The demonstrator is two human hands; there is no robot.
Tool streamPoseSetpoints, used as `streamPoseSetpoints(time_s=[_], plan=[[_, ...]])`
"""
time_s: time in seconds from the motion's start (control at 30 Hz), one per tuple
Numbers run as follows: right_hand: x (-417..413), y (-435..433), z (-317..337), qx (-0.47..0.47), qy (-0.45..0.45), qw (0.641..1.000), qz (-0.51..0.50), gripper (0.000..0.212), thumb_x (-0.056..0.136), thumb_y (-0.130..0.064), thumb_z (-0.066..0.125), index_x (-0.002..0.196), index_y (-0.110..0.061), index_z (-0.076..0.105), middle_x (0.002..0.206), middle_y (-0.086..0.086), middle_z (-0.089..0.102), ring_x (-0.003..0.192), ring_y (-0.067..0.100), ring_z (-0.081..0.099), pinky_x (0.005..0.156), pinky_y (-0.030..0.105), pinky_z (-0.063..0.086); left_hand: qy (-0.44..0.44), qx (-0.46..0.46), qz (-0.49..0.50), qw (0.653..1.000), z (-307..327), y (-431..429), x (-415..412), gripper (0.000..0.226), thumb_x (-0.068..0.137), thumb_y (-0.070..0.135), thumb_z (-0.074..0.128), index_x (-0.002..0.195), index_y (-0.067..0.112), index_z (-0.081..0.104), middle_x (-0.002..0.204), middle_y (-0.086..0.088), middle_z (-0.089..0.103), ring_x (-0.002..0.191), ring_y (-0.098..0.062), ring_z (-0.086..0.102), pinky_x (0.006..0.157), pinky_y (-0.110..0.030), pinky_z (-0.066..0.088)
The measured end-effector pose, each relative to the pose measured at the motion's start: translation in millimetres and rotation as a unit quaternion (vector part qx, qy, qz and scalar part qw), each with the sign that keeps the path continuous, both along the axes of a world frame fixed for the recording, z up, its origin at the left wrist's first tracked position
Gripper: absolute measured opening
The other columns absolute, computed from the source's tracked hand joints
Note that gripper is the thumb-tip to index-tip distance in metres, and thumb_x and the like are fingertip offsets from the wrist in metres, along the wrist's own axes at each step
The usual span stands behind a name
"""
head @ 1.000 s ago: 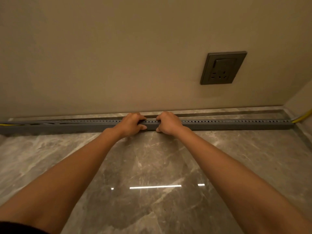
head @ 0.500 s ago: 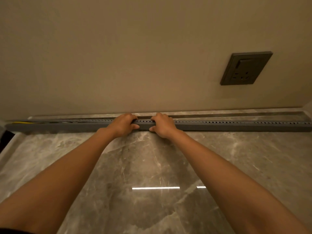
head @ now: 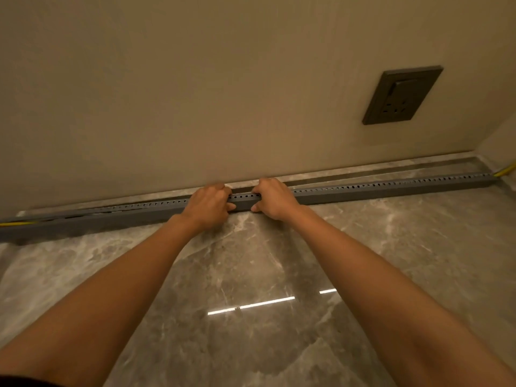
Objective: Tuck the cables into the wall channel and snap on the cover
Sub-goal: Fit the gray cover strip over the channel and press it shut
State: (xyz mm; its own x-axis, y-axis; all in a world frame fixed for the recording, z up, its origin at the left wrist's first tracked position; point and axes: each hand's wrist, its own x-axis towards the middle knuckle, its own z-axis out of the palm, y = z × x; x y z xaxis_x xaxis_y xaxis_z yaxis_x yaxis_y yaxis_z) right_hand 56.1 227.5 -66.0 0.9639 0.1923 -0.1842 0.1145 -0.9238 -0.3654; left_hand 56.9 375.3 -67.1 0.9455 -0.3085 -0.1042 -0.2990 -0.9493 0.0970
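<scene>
Wall channel [head: 391,189]: long grey trunking lying on the floor [head: 279,261] just in front of the foot of the wall [head: 195,93], running from 9 o'clock up to 2 o'clock across the view.
Perforated top strip [head: 363,186]: a row of small holes along the channel's upper face. Toward the 9 o'clock end its edge looks uneven, with dark gaps. Whether it is fully seated there cannot be told.
Left hand [head: 208,206]: on the channel near its middle, fingers curled over the top toward the wall, thumb against the front face, gripping it.
Right hand [head: 275,198]: just beside the left hand at its 3 o'clock, a short stretch of channel showing between them. It holds the same way, fingers hooked over the top and thumb low on the front face.
Yellow cable, left end [head: 16,224]: shows at the 9 o'clock end of the channel, lying along its top.
Yellow cable, right end [head: 505,171]: comes out of the 2 o'clock end and bends toward the corner.
Socket [head: 402,94]: dark plate on the wall, at 1 o'clock from the hands, well apart from the channel.
Floor: glossy grey marble tile, with a bright strip of reflected light [head: 251,305] between the forearms at 6 o'clock.
</scene>
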Motion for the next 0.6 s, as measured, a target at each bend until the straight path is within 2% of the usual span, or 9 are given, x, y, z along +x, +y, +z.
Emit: streamPoseSetpoints(time_s=[0.23, 0.33, 0.47, 0.6], plan=[[-2.4, 11.8, 5.6, 0.005, 0.035, 0.999, -0.032, 0.034, 0.082, -0.029, 0.070, 0.109, -0.007, 0.067, 0.114, 0.014, 0.067, 0.109, 0.031, 0.059, 0.089, 0.036, 0.046, 0.049, -0.130, 0.019, 0.990, -0.3, 18.1, -3.5, 0.031, 0.091, 0.025, 0.056, 0.116, 0.008, 0.058, 0.122, -0.015, 0.060, 0.112, -0.032, 0.054, 0.092, -0.039, 0.043], [-4.5, 25.6, 7.2, 0.020, 0.043, 0.998, -0.037, 0.037, 0.082, -0.028, 0.070, 0.114, -0.009, 0.066, 0.117, 0.012, 0.067, 0.112, 0.030, 0.058, 0.094, 0.037, 0.045, 0.073, -0.146, 0.026, 0.986, 4.9, 44.4, -2.7, 0.028, 0.091, 0.023, 0.057, 0.114, 0.007, 0.060, 0.117, -0.016, 0.063, 0.107, -0.032, 0.057, 0.090, -0.039, 0.045], [-3.8, 48.4, 7.5, 0.031, 0.054, 0.998, -0.020, 0.033, 0.083, -0.026, 0.069, 0.110, -0.006, 0.067, 0.114, 0.014, 0.068, 0.111, 0.031, 0.059, 0.088, 0.035, 0.046, 0.102, -0.140, 0.060, 0.983, 7.9, 87.9, -0.7, 0.029, 0.090, 0.025, 0.059, 0.111, 0.006, 0.062, 0.112, -0.016, 0.066, 0.101, -0.031, 0.059, 0.076, -0.032, 0.041], [-3.0, 83.2, 9.3, 0.045, 0.068, 0.997, 0.004, 0.034, 0.085, -0.030, 0.067, 0.108, -0.005, 0.065, 0.116, 0.015, 0.066, 0.111, 0.033, 0.058, 0.088, 0.037, 0.045, 0.128, -0.131, 0.097, 0.978, 12.0, 121.2, 0.9, 0.032, 0.086, 0.030, 0.064, 0.109, 0.007, 0.064, 0.106, -0.014, 0.067, 0.091, -0.027, 0.059, 0.073, -0.028, 0.039]])
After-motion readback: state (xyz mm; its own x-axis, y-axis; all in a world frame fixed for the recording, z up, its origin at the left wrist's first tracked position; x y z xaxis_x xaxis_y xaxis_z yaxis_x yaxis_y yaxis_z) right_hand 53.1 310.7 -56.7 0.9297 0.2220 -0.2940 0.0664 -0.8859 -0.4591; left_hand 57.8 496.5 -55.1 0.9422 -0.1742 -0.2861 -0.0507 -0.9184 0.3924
